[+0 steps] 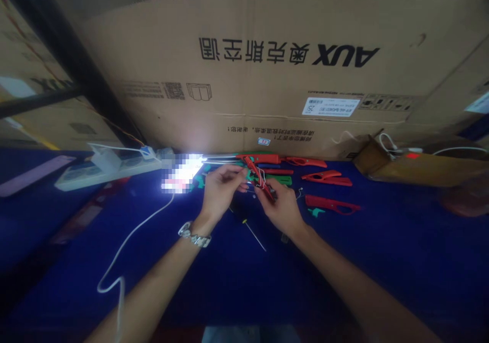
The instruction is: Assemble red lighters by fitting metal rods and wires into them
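Note:
My left hand (223, 188), with a metal watch (194, 234) on its wrist, pinches a small green part (249, 175) against a red casing. My right hand (280, 203) grips that red casing (263, 184), which has thin white wires over it. Behind the hands lie a red lighter-like piece (263, 158) with a long metal tube and other red and green pieces. A screwdriver (254, 235) rests on the blue table surface below my hands.
A large cardboard box (244, 78) stands at the back. Red casings (332, 204) and a small green part (316, 212) lie at the right. A white power strip (110, 172), a bright blurred-out device and a white cable (130, 241) are at the left.

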Demonstrator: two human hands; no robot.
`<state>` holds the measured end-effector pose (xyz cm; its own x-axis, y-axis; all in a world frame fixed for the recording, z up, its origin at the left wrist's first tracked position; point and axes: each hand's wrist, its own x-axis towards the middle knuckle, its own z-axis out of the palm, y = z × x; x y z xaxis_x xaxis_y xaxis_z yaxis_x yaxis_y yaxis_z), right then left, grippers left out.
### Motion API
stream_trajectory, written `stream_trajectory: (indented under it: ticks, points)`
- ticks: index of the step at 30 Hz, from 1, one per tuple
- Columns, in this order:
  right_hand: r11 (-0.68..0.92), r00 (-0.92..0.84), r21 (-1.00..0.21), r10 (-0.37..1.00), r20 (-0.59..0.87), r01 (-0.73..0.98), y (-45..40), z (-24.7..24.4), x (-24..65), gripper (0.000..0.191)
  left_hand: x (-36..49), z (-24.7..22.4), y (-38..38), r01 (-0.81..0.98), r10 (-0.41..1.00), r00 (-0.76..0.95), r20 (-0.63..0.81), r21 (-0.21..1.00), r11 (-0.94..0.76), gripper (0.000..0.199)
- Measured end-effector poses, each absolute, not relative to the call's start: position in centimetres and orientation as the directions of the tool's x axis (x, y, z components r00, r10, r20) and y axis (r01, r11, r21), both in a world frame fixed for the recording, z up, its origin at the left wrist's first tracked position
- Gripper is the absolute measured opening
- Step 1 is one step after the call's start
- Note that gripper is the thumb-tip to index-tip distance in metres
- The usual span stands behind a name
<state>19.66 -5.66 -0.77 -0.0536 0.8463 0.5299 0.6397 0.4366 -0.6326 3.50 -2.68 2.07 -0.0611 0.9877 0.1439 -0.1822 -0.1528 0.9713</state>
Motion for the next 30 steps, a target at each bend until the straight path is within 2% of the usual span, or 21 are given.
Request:
stream_trajectory:
  ticks: [10, 18, 24, 30]
  points:
    - [0.403, -0.04, -0.568, 0.838, 0.544, 0.718, -5.8, -0.4, 19.6, 0.012, 4.4, 1.9, -3.5, -0.013, 0.957, -0.121, 0.264, 0.964, -0.267, 0.012]
    - [0.36, -0.017, -0.51, 0.829, 0.56, 0.781, -6.0, -0.3, 19.5, 0.011, 4.3, 1.6, -3.5, 0.047, 0.958, -0.11, 0.264, 0.964, -0.26, 0.013]
    - [0.367, -0.023, -0.559, 0.85, 0.527, 0.743, -6.0, -0.3, 19.3, 0.009, 4.3, 1.2, -3.5, 0.132, 0.937, -0.03, 0.348, 0.931, -0.341, 0.017]
    - [0.405, -0.031, -0.685, 0.872, 0.488, 0.605, -6.0, -0.4, 19.4, 0.015, 3.5, 1.0, -2.7, -0.041, 0.968, 0.056, 0.245, 0.969, -0.243, 0.014]
